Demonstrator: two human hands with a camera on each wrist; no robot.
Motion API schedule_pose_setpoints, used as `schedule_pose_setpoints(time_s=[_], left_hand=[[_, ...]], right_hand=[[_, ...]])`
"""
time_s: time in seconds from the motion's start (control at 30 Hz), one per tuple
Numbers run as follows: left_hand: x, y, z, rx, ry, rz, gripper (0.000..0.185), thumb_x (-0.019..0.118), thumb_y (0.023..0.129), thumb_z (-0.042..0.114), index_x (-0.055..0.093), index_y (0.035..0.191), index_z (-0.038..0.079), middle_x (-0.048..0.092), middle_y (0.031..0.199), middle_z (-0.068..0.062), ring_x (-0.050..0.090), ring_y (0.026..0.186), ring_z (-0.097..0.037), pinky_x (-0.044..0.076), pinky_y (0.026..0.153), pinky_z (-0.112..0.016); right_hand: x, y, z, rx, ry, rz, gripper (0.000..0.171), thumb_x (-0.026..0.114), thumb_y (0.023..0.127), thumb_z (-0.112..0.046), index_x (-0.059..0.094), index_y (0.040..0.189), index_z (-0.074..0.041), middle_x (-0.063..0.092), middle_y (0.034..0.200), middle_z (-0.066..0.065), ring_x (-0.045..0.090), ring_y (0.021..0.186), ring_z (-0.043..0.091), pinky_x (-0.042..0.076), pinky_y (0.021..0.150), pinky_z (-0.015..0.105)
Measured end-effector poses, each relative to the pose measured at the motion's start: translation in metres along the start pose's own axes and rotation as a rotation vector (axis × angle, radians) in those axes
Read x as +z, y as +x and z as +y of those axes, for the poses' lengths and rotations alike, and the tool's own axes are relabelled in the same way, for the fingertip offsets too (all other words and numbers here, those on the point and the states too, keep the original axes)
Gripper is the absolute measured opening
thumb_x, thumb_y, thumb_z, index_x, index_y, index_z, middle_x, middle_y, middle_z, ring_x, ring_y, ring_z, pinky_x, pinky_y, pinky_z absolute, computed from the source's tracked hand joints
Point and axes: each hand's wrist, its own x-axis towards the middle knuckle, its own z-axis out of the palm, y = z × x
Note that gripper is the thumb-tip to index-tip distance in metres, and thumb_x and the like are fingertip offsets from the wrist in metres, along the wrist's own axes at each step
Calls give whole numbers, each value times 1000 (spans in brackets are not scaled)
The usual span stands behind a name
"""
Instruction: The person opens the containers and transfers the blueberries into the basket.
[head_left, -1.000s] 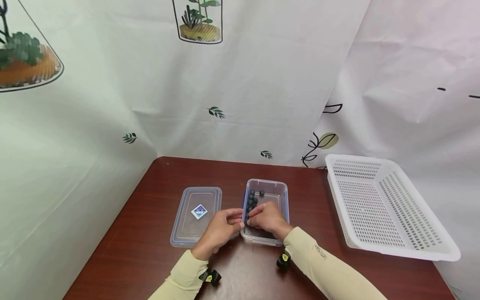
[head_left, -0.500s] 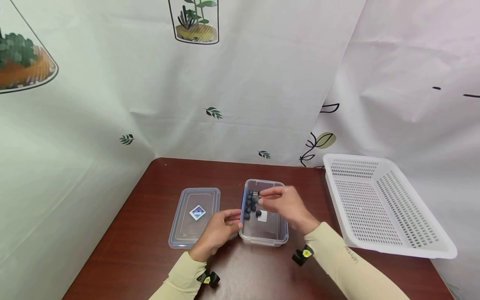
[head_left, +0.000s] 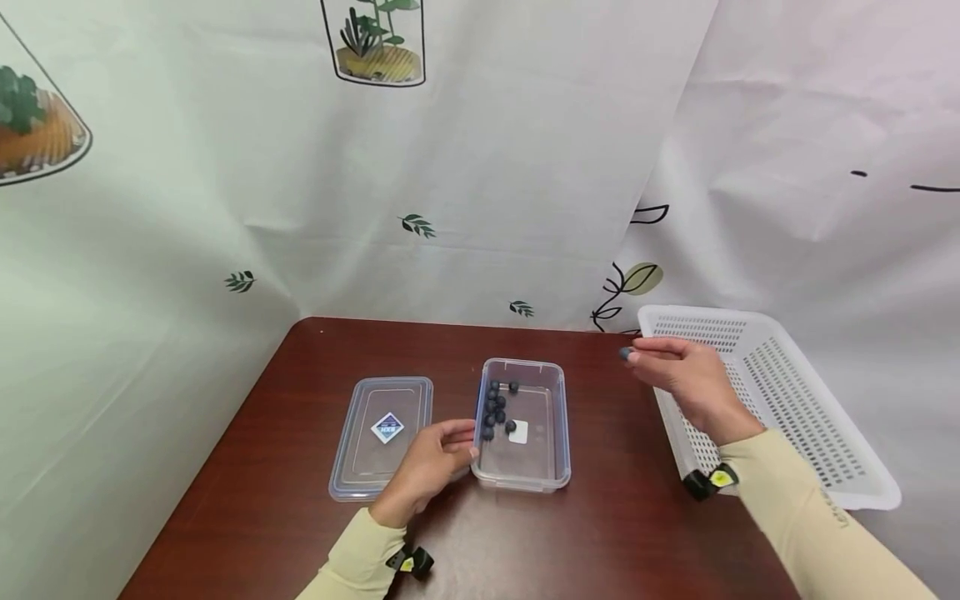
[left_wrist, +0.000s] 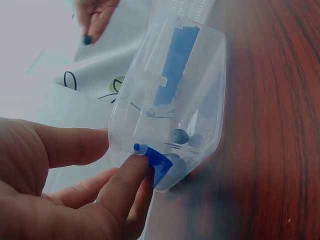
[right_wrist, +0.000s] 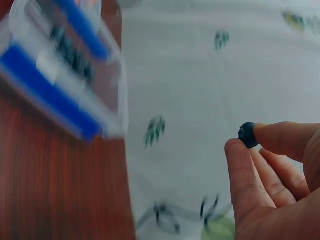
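Observation:
A dark blue blueberry (head_left: 626, 353) is pinched between the thumb and fingertips of my right hand (head_left: 693, 383), raised in the air beside the white basket. In the right wrist view the same blueberry (right_wrist: 248, 135) shows clearly at the fingertips. My left hand (head_left: 430, 462) touches the left side of a clear plastic container (head_left: 558, 417). Fingertips rest at the container's blue side clip (left_wrist: 159, 162) in the left wrist view, with the upper digit against the wall. Several blueberries (head_left: 500, 402) lie inside, mostly along the container's left wall.
The container's clear lid (head_left: 360, 462) lies flat to its left, bearing a blue and white diamond label (head_left: 387, 427). A white perforated basket (head_left: 813, 408) stands on the right of the dark red table (head_left: 600, 525). Printed white cloth (head_left: 525, 167) hangs behind.
My right hand has risen out of the container with a blueberry and moved right, toward the basket. The left hand stays against the container. The head view has shifted slightly.

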Motion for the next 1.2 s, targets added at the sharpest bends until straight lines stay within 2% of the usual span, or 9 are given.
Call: schedule_pose_setpoints(time_s=[0.1, 0.23, 0.37, 0.53, 0.73, 0.9, 1.07, 1.2], left_hand=[[0, 0, 0, -3, 4, -2, 46, 71, 94, -5, 61, 138, -12, 68, 130, -30, 69, 120, -37, 59, 95, -32], [0, 0, 1, -7, 5, 1, 46, 71, 94, -4, 61, 138, -11, 68, 130, -29, 69, 119, -37, 59, 94, -32], [-1, -1, 0, -5, -2, 0, 46, 71, 93, -4, 60, 138, -12, 68, 129, -30, 69, 119, -38, 59, 94, -35], [-1, -1, 0, -14, -10, -5, 46, 71, 94, -4, 60, 138, -12, 67, 130, -30, 69, 119, -38, 59, 93, -32], [-1, 0, 0, -17, -16, -11, 46, 71, 94, -4, 60, 138, -13, 67, 130, -31, 69, 119, -38, 60, 94, -34], [-1, 0, 0, -28, -8, -13, 46, 70, 94, -4, 60, 138, -11, 67, 131, -30, 69, 119, -36, 60, 94, -34], [-1, 0, 0, -34, -4, -14, 46, 70, 94, -4, 60, 138, -11, 67, 130, -30, 69, 119, -35, 60, 94, -33], [-1, -1, 0, -17, -21, -19, 47, 70, 93, -5, 59, 138, -13, 66, 130, -33, 68, 120, -38, 59, 92, -31]], right_hand=[[-31, 4, 7, 8, 45, 36, 21, 80, 93, -4, 79, 99, -25, 81, 92, -10, 78, 87, 4, 61, 83, 22], [-67, 10, 18, 25, 64, 85, 20, 79, 93, -2, 78, 98, -21, 81, 90, -9, 77, 85, 3, 62, 81, 21], [-94, 15, 28, 63, -15, 126, 20, 78, 94, -4, 76, 95, -24, 79, 87, -13, 76, 83, 0, 62, 80, 21], [-117, 17, 39, 139, -110, 154, 21, 77, 96, -6, 73, 92, -26, 77, 84, -15, 75, 81, -1, 62, 79, 21], [-131, 15, 47, 232, -99, 146, 23, 74, 97, -5, 74, 86, -24, 75, 84, -14, 75, 81, 0, 62, 81, 23], [-135, 14, 50, 240, -33, 134, 25, 71, 98, 0, 76, 83, -20, 76, 84, -10, 77, 80, 4, 62, 81, 24], [-136, 14, 50, 247, -57, 148, 21, 69, 99, 0, 77, 88, -17, 76, 82, -10, 76, 79, 5, 63, 80, 25], [-134, 14, 47, 243, -81, 145, 26, 70, 99, -3, 76, 86, -24, 75, 83, -13, 75, 79, 3, 62, 80, 23]])
